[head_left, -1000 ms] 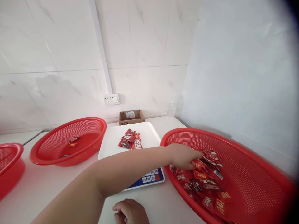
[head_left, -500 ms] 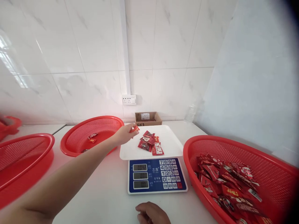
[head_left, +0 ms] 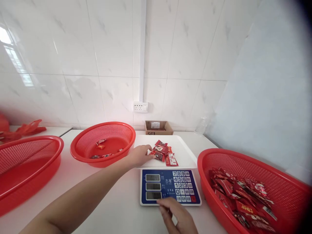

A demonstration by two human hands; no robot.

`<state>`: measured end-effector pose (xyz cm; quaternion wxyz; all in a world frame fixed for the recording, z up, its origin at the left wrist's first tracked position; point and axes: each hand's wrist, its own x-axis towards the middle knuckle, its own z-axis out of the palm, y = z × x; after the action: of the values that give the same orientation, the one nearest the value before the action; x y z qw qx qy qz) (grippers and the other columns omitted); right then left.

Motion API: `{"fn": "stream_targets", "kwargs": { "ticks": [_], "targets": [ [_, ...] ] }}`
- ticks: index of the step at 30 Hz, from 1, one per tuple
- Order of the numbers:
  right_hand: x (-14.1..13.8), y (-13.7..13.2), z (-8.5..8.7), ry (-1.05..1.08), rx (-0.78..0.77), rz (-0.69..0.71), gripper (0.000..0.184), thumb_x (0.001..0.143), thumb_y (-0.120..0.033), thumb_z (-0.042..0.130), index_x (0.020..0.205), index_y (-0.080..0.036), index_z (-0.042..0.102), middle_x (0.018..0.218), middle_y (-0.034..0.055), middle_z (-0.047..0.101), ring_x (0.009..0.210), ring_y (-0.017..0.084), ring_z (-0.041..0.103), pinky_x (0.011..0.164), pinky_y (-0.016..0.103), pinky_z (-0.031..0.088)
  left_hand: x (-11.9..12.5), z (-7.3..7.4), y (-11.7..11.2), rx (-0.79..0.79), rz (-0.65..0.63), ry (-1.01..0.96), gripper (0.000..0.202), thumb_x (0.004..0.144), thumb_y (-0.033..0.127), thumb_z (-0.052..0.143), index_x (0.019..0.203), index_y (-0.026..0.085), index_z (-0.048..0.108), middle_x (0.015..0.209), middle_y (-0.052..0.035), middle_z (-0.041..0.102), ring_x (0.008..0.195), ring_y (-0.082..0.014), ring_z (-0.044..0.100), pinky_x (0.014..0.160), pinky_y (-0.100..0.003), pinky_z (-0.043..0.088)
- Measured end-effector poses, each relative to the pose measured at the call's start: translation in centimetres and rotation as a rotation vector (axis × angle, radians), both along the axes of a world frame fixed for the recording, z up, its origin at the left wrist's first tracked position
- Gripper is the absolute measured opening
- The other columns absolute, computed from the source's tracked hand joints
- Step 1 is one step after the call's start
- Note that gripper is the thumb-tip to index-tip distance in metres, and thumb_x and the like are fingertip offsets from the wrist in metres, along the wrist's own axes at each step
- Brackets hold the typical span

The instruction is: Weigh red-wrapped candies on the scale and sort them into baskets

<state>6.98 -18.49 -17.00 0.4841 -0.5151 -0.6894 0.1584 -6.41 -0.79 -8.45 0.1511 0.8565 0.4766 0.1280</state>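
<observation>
My left hand point(head_left: 140, 155) reaches over the white tray point(head_left: 186, 151) of a weighing scale. Its thumb and fingers are apart at the left edge of a small pile of red snack packets point(head_left: 160, 149), seemingly touching the nearest one. My right hand point(head_left: 179, 216) is in front of the scale's blue keypad panel point(head_left: 168, 185), fingers loosely curled and apart, nothing visible in them. A fingertip overlaps the panel's lower edge. The panel's displays are too blurred to read fully.
On the right stands a red basket point(head_left: 204, 162) with many red packets. A red basket point(head_left: 80, 156) at left holds several small packets; another red basket point(head_left: 59, 146) is at far left. Behind the tray sits a cardboard box point(head_left: 159, 132) near a wall socket point(head_left: 140, 107).
My left hand held a small red packet beside the pile; now it is at the pile with no packet visible in it. My right hand moved up to the scale, and its fingers have opened.
</observation>
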Motion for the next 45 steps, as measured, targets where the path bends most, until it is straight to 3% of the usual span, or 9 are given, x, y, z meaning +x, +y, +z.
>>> {"fn": "stream_targets", "kwargs": {
  "ticks": [4, 7, 14, 20, 23, 29, 34, 38, 45],
  "targets": [
    [1.7, 2.8, 4.2, -0.218, 0.074, -0.132, 0.022, 0.086, -0.030, 0.044, 0.097, -0.022, 0.062, 0.095, 0.0067, 0.067, 0.088, 0.019, 0.061, 0.076, 0.031, 0.051, -0.6, -0.3, -0.2, 0.043, 0.014, 0.024, 0.036, 0.074, 0.046, 0.052, 0.101, 0.022, 0.059, 0.095, -0.0052, 0.063, 0.085, -0.0218, 0.059, 0.064, -0.028, 0.042],
    [2.4, 5.4, 5.8, -0.398, 0.089, -0.193, 0.026, 0.085, -0.029, 0.044, 0.103, -0.019, 0.061, 0.104, 0.0082, 0.065, 0.099, 0.023, 0.057, 0.086, 0.040, 0.046, -0.7, -0.4, -0.5, 0.066, 0.024, 0.031, 0.029, 0.074, 0.044, 0.052, 0.088, 0.020, 0.061, 0.093, -0.0065, 0.063, 0.085, -0.0226, 0.060, 0.066, -0.029, 0.043],
    [2.2, 9.2, 5.5, -0.665, -0.082, -0.266, 0.033, 0.087, -0.025, 0.038, 0.109, -0.021, 0.063, 0.118, 0.0044, 0.062, 0.118, 0.028, 0.044, 0.095, 0.051, 0.034, 0.3, -0.6, -2.1, 0.060, -0.004, -0.047, 0.025, 0.073, 0.041, 0.055, 0.085, 0.019, 0.058, 0.084, -0.0063, 0.065, 0.080, -0.0238, 0.061, 0.061, -0.029, 0.044],
    [2.5, 10.4, 5.6, -0.653, -0.134, -0.216, 0.035, 0.087, -0.021, 0.036, 0.110, -0.019, 0.061, 0.115, 0.0084, 0.062, 0.110, 0.023, 0.051, 0.094, 0.041, 0.038, 0.6, -0.9, -2.8, 0.017, -0.069, -0.207, 0.028, 0.078, 0.035, 0.049, 0.103, 0.022, 0.051, 0.078, -0.0006, 0.066, 0.072, -0.0187, 0.063, 0.055, -0.024, 0.044],
    [2.7, 10.7, 6.2, -0.574, -0.154, -0.232, 0.041, 0.087, -0.022, 0.032, 0.123, -0.014, 0.050, 0.121, 0.0117, 0.057, 0.112, 0.022, 0.051, 0.093, 0.038, 0.040, 0.2, -1.1, -3.2, -0.004, -0.140, -0.278, 0.026, 0.079, 0.033, 0.047, 0.104, 0.025, 0.052, 0.080, 0.0017, 0.066, 0.073, -0.0162, 0.063, 0.058, -0.023, 0.047],
    [2.0, 12.6, 7.2, -0.626, -0.278, -0.294, 0.065, 0.081, -0.050, 0.044, 0.139, -0.023, 0.028, 0.144, 0.0101, 0.029, 0.134, 0.028, 0.017, 0.103, 0.050, 0.024, -2.5, -1.1, -4.4, 0.091, -0.131, -0.378, 0.034, 0.079, 0.022, 0.048, 0.112, 0.026, 0.051, 0.111, -0.0029, 0.060, 0.104, -0.0193, 0.055, 0.085, -0.032, 0.046],
    [2.0, 15.1, 7.4, -0.761, -0.470, -0.180, 0.090, 0.067, -0.065, 0.053, 0.142, -0.032, 0.015, 0.151, 0.0073, 0.004, 0.136, 0.032, -0.003, 0.100, 0.063, 0.010, -6.4, -1.0, -4.8, 0.187, -0.057, -0.401, 0.033, 0.082, 0.024, 0.048, 0.115, 0.023, 0.050, 0.117, -0.0072, 0.056, 0.113, -0.0235, 0.049, 0.093, -0.042, 0.041],
    [2.5, 16.1, 7.2, -0.800, -0.479, -0.133, 0.076, 0.073, -0.064, 0.046, 0.139, -0.030, 0.028, 0.150, 0.0051, 0.014, 0.135, 0.032, 0.006, 0.102, 0.054, 0.018, -10.0, -1.8, -5.6, 0.342, -0.013, -0.433, 0.027, 0.084, 0.022, 0.047, 0.110, 0.025, 0.053, 0.115, -0.0050, 0.058, 0.113, -0.0225, 0.049, 0.091, -0.040, 0.043],
    [2.6, 16.3, 6.7, -0.776, -0.259, -0.182, 0.056, 0.079, -0.057, 0.043, 0.121, -0.023, 0.055, 0.133, 0.0059, 0.045, 0.121, 0.027, 0.036, 0.098, 0.040, 0.032, -13.7, -4.0, -8.0, 0.640, 0.041, -0.641, 0.015, 0.085, 0.015, 0.046, 0.092, 0.023, 0.056, 0.087, -0.0019, 0.065, 0.092, -0.0155, 0.060, 0.081, -0.029, 0.048]
  ]
}}
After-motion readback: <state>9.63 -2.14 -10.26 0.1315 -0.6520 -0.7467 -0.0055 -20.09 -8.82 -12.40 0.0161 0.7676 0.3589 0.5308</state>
